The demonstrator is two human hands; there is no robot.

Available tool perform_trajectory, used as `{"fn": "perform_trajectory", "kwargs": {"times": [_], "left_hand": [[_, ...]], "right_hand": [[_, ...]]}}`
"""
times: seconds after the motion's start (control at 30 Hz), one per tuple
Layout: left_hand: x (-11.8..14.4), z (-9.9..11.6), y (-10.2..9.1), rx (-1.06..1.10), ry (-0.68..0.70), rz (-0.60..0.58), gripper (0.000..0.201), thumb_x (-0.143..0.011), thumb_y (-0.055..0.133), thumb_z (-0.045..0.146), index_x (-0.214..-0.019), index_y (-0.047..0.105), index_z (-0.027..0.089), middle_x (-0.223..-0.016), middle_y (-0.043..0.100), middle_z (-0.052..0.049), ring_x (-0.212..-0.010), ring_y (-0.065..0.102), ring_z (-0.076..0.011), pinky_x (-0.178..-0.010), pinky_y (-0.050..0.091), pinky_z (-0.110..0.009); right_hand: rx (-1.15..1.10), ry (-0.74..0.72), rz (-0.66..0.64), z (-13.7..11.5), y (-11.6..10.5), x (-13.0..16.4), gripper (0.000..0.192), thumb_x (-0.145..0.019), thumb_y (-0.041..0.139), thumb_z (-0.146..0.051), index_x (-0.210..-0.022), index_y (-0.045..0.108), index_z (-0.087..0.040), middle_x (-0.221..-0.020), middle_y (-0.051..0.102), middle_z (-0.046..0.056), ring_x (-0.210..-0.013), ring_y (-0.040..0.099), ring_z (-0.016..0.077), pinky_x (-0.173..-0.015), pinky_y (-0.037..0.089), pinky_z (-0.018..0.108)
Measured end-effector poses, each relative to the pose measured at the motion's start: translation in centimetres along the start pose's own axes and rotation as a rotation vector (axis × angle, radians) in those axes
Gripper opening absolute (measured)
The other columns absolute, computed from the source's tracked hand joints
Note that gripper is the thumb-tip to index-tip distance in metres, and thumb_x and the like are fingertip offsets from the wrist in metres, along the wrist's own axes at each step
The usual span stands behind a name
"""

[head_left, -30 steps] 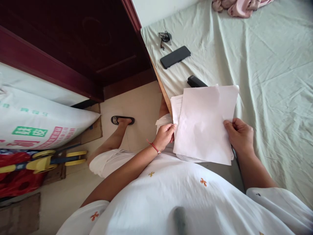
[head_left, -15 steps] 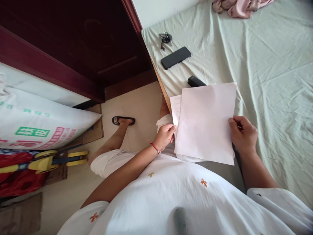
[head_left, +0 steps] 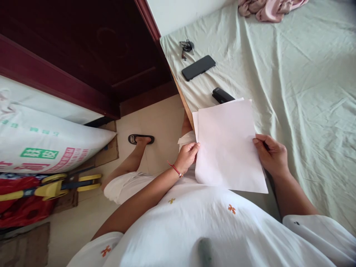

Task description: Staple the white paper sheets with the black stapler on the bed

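A stack of white paper sheets (head_left: 228, 144) is held over the edge of a bed covered in a pale green sheet (head_left: 306, 81). My left hand (head_left: 188, 155), with a red string on the wrist, grips the stack's left edge. At the right edge my right hand (head_left: 269, 154) pinches the stack, thumb on top. The top sheet is blank and squared over the sheets beneath. A black stapler (head_left: 221, 95) lies on the bed just beyond the paper's top edge.
A black phone (head_left: 198, 68) and a bunch of keys (head_left: 186, 46) lie further up the bed, pink cloth (head_left: 267, 9) at the far end. A dark wooden door (head_left: 91, 48) stands left; a printed sack (head_left: 41, 141) and a yellow tool (head_left: 63, 183) rest on the floor.
The top sheet has slid left and down, now covering the sheets that stuck out at the left. Both hands kept their grip; the right hand shifted slightly left.
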State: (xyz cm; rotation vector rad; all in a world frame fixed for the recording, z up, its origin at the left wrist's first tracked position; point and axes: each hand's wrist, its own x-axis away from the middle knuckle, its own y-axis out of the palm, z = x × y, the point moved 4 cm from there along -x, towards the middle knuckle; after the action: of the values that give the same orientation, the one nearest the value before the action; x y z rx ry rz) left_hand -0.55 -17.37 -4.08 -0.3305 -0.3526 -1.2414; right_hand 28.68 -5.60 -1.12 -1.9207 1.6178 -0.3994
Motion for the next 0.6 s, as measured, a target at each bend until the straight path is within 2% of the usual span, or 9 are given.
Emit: {"fn": "perform_trajectory", "kwargs": {"times": [0.13,0.23,0.37,0.47,0.6], "left_hand": [[-0.1,-0.1,-0.2,-0.128,0.088,0.017,0.056,-0.083,0.071,0.067,-0.063,0.046,0.021,-0.061,0.038,0.004,-0.06,0.034,-0.0113,-0.055,0.028,-0.025],[-0.2,-0.3,-0.1,-0.168,0.101,0.038,0.054,-0.085,0.069,0.064,-0.063,0.044,0.022,-0.06,0.037,0.005,-0.061,0.033,-0.0119,-0.055,0.026,-0.026],[-0.2,-0.6,-0.1,-0.128,0.086,0.102,0.054,-0.083,0.072,0.064,-0.062,0.046,0.021,-0.06,0.039,0.004,-0.061,0.036,-0.0119,-0.055,0.028,-0.026],[-0.1,-0.7,0.0,-0.047,0.045,0.108,0.053,-0.08,0.076,0.065,-0.064,0.052,0.02,-0.06,0.046,0.004,-0.063,0.043,-0.0127,-0.057,0.034,-0.025],[0.2,-0.9,0.4,0.105,-0.038,0.064,0.053,-0.073,0.082,0.068,-0.07,0.062,0.019,-0.065,0.058,0.002,-0.066,0.054,-0.015,-0.063,0.045,-0.027]], "right_hand": [[-0.024,0.021,-0.019,0.0,0.1,0.2,0.027,-0.095,0.064,-0.047,-0.102,0.074,-0.024,-0.074,0.068,0.001,-0.062,0.054,0.0151,-0.062,0.044,0.032],[-0.121,0.062,-0.04,0.1,0.1,0.3,0.036,-0.097,0.063,-0.05,-0.12,0.069,-0.023,-0.073,0.064,0.0,-0.058,0.048,0.0139,-0.058,0.041,0.032],[-0.254,0.087,-0.163,0.5,0.4,0.3,0.054,-0.093,0.071,-0.048,-0.14,0.058,-0.026,-0.074,0.063,-0.003,-0.055,0.045,0.0129,-0.054,0.038,0.031],[-0.289,0.094,-0.199,1.0,0.5,0.2,0.057,-0.091,0.075,-0.043,-0.142,0.056,-0.028,-0.08,0.068,-0.003,-0.059,0.05,0.0126,-0.056,0.04,0.03],[-0.226,0.062,-0.159,1.2,0.5,0.1,0.036,-0.093,0.073,-0.04,-0.126,0.069,-0.027,-0.088,0.074,0.001,-0.069,0.06,0.014,-0.066,0.047,0.031]]}}
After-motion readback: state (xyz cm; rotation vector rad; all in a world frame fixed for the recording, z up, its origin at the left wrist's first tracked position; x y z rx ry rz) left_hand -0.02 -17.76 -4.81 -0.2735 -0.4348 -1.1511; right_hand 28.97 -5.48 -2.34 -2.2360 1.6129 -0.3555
